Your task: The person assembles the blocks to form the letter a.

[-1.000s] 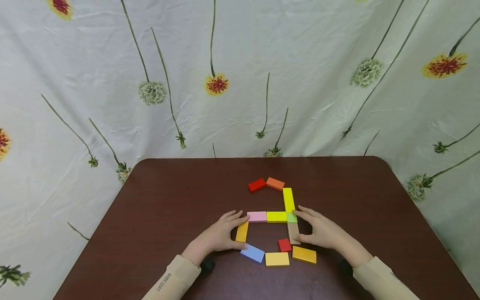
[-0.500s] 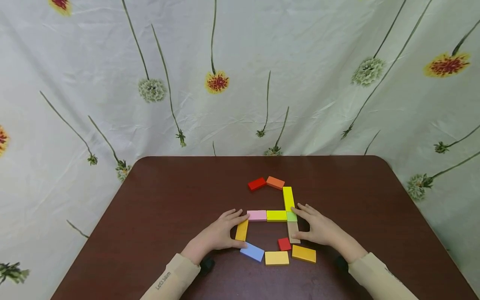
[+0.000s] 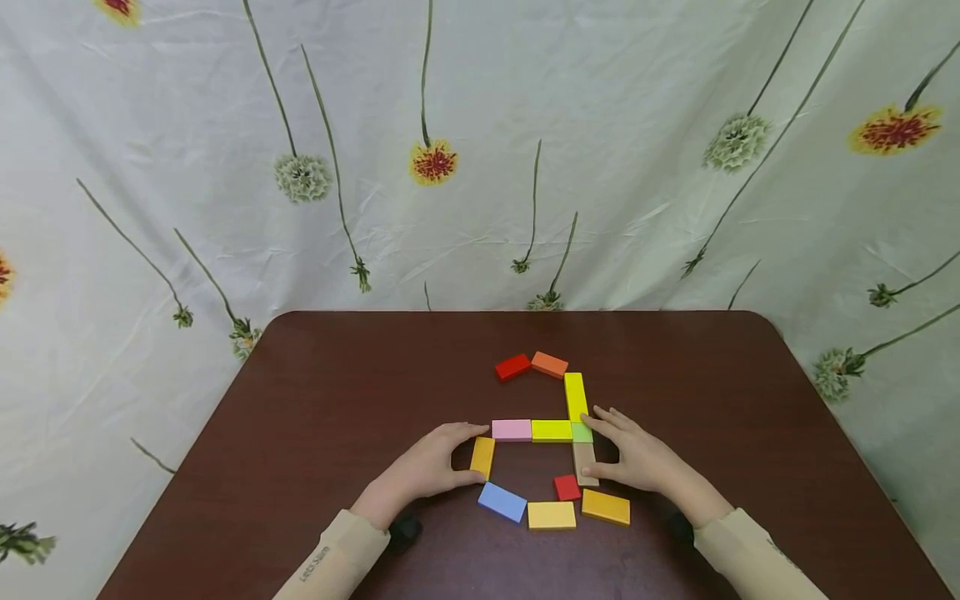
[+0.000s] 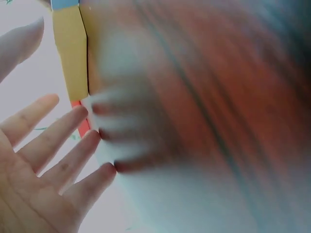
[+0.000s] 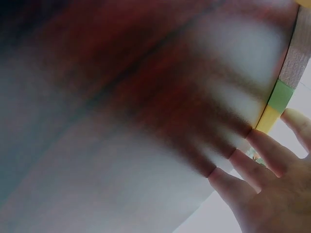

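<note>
Nearest the person, two beige sleeves (image 3: 330, 567) are coming in over the front edge of the dark brown table (image 3: 315, 400), one from each side. Just beyond them a row of flat blocks is lying on the wood: a blue block (image 3: 502, 502), a yellow block (image 3: 551, 515) and an orange-yellow block (image 3: 606, 507), with a small red block (image 3: 567, 487) sitting just behind the yellow one. The left hand (image 3: 427, 468) is resting on the table with its fingers loosely bent around the amber block (image 3: 482, 457), the thumb touching the block's near end and the fingertips reaching its far end beside the pink block (image 3: 512, 430); it is touching rather than lifting. The right hand (image 3: 633, 457) is lying opposite, fingers nearly straight and spread, its thumb against the near end of the tan block (image 3: 585, 463) and its forefinger touching the pale green block (image 3: 581, 432). Between the hands the pink block, a lime-yellow block (image 3: 552, 431) and the green one are forming a line. A bright yellow block (image 3: 575, 397) is running away from the green one, and farther off a red block (image 3: 513, 367) and an orange block (image 3: 550, 365) are lying end to end. Behind the table a flowered curtain (image 3: 480, 150) is hanging. The wrist views are showing spread fingers (image 4: 53, 145) against the table, much blurred.
</note>
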Tool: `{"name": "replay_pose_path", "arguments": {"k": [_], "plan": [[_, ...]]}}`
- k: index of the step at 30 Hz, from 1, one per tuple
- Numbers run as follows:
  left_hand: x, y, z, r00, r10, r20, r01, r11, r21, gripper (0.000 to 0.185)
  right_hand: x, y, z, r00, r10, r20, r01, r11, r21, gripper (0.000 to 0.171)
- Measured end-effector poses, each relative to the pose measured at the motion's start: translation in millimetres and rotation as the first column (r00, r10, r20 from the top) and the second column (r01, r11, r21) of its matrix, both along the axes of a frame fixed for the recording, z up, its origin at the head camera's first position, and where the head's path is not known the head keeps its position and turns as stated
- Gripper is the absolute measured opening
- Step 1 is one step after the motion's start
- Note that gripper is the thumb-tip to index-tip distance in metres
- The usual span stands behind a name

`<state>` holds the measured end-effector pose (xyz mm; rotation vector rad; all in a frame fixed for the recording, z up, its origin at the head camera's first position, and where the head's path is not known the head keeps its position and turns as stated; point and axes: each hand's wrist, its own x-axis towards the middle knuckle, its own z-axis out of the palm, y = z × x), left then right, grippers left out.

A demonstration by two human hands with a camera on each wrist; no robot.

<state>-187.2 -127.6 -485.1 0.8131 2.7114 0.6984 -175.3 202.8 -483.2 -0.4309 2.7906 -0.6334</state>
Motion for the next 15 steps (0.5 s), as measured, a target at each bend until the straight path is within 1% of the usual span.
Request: {"name": "replay_pose_path", "arguments": {"k": [2, 3, 6, 10, 15], "plan": [[-0.4, -2.5, 0.2, 1.000, 0.002, -0.019, -0.002, 1.000, 0.001, 0.063, 0.1, -0.1, 0.1, 1.000, 0.004, -0.003, -0.004, 1.000, -0.002, 0.083], [-0.6, -3.6, 0.3, 1.000, 0.005, -0.017, -0.005, 1.000, -0.005, 0.062, 0.1, -0.2, 0.3, 1.000, 0.006, -0.005, -0.006, 1.000, -0.002, 0.083], [-1.1, -6.0, 0.5, 1.000, 0.008, 0.002, -0.008, 1.000, -0.022, 0.060, 0.5, -0.3, 1.1, 1.000, 0.013, -0.007, -0.013, 1.000, -0.002, 0.082], [-1.4, -6.7, 1.6, 1.000, 0.006, 0.027, -0.005, 1.000, -0.023, 0.060, 1.2, -0.6, 2.2, 1.000, 0.007, -0.001, -0.007, 1.000, -0.002, 0.083], [-2.0, -6.5, 3.5, 0.999, 0.005, 0.033, -0.004, 1.000, -0.028, 0.059, 1.5, -1.0, 1.2, 1.000, -0.001, -0.002, 0.001, 1.000, 0.002, 0.083]]}}
